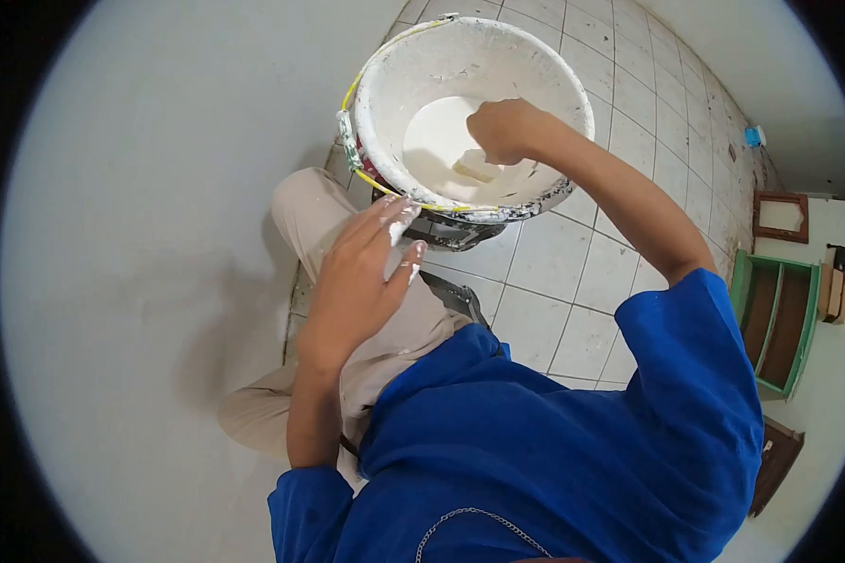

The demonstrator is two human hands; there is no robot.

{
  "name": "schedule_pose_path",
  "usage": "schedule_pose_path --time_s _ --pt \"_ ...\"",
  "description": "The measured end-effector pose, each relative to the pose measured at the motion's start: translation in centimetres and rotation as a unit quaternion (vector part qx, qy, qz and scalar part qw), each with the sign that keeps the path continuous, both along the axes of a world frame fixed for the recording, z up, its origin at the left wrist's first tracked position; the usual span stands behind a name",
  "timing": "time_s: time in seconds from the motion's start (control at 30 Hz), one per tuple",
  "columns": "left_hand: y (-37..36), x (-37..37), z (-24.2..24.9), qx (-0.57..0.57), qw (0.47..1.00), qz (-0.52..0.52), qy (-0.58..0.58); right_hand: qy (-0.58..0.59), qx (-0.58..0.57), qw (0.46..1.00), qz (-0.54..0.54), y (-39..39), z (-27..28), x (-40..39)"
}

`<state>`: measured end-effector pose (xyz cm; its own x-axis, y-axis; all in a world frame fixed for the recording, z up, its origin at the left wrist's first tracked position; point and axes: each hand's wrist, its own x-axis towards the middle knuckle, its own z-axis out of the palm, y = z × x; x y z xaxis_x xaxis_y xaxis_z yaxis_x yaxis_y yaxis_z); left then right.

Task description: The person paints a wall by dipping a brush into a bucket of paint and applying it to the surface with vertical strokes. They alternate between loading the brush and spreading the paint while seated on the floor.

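A large bucket (573, 94) with a white-smeared rim holds white paint (437, 131). My right hand (505, 131) is inside it, closed in a fist above the paint. Just below the fist shows a pale, block-shaped end, which looks like the head of a paintbrush (476, 167); its handle is hidden by my hand. My left hand (357, 277) is at the near left of the rim, fingers stretched out and thumb apart, with white paint on the fingertips. The fingertips meet or nearly meet the bucket's yellow handle (352, 92), which lies down along the rim.
A light wall (160, 188) runs close along my left side. White floor tiles (545, 272) surround the bucket. Toward the right stand a green shelf unit (803, 324), a brown wooden frame (781, 218) and a dark wooden piece (775, 460). A small blue object (754, 137) lies farther off.
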<state>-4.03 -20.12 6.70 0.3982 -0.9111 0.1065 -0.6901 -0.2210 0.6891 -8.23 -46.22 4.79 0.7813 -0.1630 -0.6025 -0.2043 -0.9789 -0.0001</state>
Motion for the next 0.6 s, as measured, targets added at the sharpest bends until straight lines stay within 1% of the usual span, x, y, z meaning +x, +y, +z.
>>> schedule_pose_path --time_s 0.13,0.27,0.33,0.4,0.47,0.53,0.6 --pt "-0.2 0.0 0.0 0.003 1.0 0.008 -0.001 0.051 -0.004 0.998 0.046 0.1 -2.5 1.9" --pt "-0.1 0.1 -0.2 0.0 1.0 0.009 0.015 0.036 0.041 0.998 0.032 -1.5 -3.3 1.9" --pt "-0.1 0.2 -0.2 0.0 1.0 0.006 0.015 0.043 0.074 0.996 0.009 -2.5 -0.8 1.4" --pt "0.0 0.2 -0.7 -0.006 1.0 -0.001 0.007 0.022 0.106 0.992 -0.072 -2.7 2.6 0.0" --pt "0.0 0.2 -1.0 -0.015 1.0 -0.008 -0.011 -0.109 0.086 0.982 -0.128 -2.8 4.4 -3.2" --pt "0.0 0.3 -1.3 -0.029 0.999 -0.01 -0.018 -0.146 0.048 0.978 -0.139 -2.7 6.0 -5.8" --pt "0.0 0.3 -1.8 -0.049 0.999 -0.003 -0.017 -0.119 0.061 0.969 -0.207 -1.4 7.2 -8.2"
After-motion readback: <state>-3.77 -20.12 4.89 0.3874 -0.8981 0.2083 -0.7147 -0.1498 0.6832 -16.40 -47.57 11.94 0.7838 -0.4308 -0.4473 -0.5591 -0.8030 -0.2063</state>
